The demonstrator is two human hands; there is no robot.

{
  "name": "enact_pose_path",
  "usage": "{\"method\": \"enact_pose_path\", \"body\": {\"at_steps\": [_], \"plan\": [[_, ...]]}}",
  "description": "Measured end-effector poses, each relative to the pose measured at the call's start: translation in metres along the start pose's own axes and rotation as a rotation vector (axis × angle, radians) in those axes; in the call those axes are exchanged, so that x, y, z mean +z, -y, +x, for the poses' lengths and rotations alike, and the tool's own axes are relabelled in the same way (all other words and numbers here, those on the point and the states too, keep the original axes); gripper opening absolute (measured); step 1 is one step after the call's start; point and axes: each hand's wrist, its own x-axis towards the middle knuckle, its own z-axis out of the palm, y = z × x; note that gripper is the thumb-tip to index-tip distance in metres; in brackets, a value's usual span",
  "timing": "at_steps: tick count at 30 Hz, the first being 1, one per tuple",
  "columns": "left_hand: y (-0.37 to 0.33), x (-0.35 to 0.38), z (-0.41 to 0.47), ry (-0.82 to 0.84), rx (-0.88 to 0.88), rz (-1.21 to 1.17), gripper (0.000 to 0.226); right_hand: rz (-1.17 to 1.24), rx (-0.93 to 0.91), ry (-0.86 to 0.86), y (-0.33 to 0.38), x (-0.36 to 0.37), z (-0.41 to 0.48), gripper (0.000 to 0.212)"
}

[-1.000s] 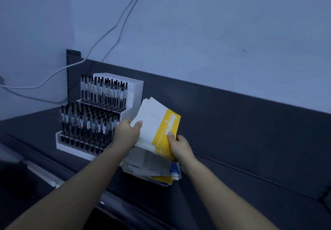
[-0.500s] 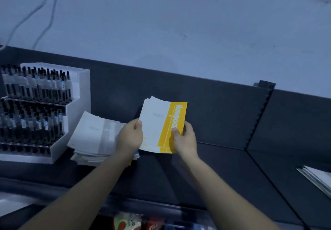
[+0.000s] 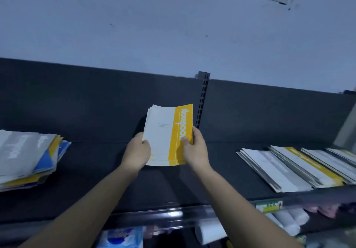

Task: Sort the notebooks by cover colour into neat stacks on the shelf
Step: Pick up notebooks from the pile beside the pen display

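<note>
Notebooks (image 3: 165, 136), several in one bundle with a white-and-yellow cover on top, are being held over the middle of the dark shelf (image 3: 96, 170), just left of one slotted post (image 3: 202, 101). How many are in the bundle cannot be told, since only the fanned far edges are showing. Whether its near edge is touching the shelf cannot be told either.

Two bare hands are gripping it. The left hand (image 3: 136, 153) is grasping the left, white edge, with its thumb (image 3: 145, 143) lying on top of the cover and its other fingers hidden underneath. The right hand (image 3: 194, 151) is grasping the right, yellow edge. Its thumb (image 3: 185, 141) is pressing on the yellow band near the printed lettering, and its fingers (image 3: 196, 132) are curling round the outer edge. The bundle is sitting between the two palms, its far end sticking out well beyond the fingertips.

One loose, mixed pile (image 3: 25, 155) of grey, blue and yellow covers is lying at the far left, well apart from the hands. At the right, at least three overlapping stacks are lying side by side: a grey-white stack (image 3: 269, 168) nearest, then a yellow-banded stack (image 3: 312, 165), with the farther ones too blurred to count.
</note>
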Motion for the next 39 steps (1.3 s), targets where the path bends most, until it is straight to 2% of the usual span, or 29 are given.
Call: {"method": "enact_pose_path", "body": {"at_steps": [7,14,27,32,39], "plan": [[-0.035,0.101,-0.015,0.073,0.013,-0.032,0.030,-0.056,0.010,-0.064,-0.033,-0.100,0.023,0.039],[-0.058,0.180,-0.013,0.180,0.066,-0.019,0.028,-0.096,0.068,-0.146,-0.068,-0.168,0.048,0.039],[-0.108,0.341,-0.015,0.408,0.177,0.067,0.033,-0.100,0.213,-0.413,-0.128,-0.305,0.073,0.042],[-0.135,0.411,-0.029,0.439,0.201,0.091,0.030,-0.124,0.212,-0.444,-0.150,-0.376,0.082,0.033],[-0.177,0.509,-0.059,0.437,0.193,0.056,0.032,-0.178,0.228,-0.420,-0.176,-0.482,0.099,0.033]]}}
